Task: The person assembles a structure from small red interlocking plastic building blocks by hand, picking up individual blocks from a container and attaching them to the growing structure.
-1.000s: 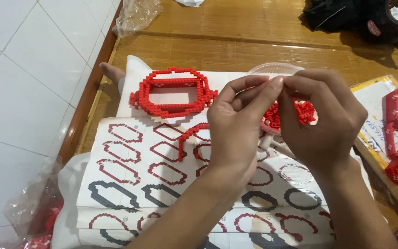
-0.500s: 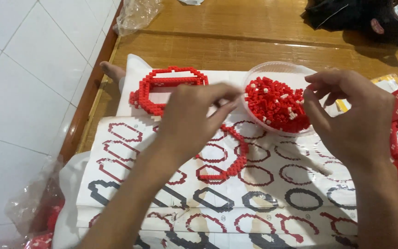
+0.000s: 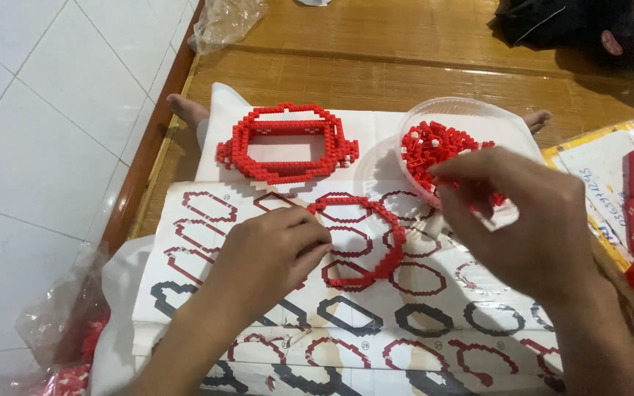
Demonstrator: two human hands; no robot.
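Red brick arc [image 3: 376, 238] | touching left fingers [image 3: 315, 236] | right fingers [image 3: 455, 170] over bowl [image 3: 478, 116]

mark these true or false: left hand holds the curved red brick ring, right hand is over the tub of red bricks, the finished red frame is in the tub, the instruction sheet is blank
The left hand holds the curved red brick ring on the sheet: true.
The right hand reaches over the clear tub of loose red bricks: true.
The finished red frame lies inside the tub: false, it lies on the white sheet left of the tub.
The instruction sheet is blank: false, it carries rows of red and black ring outlines.
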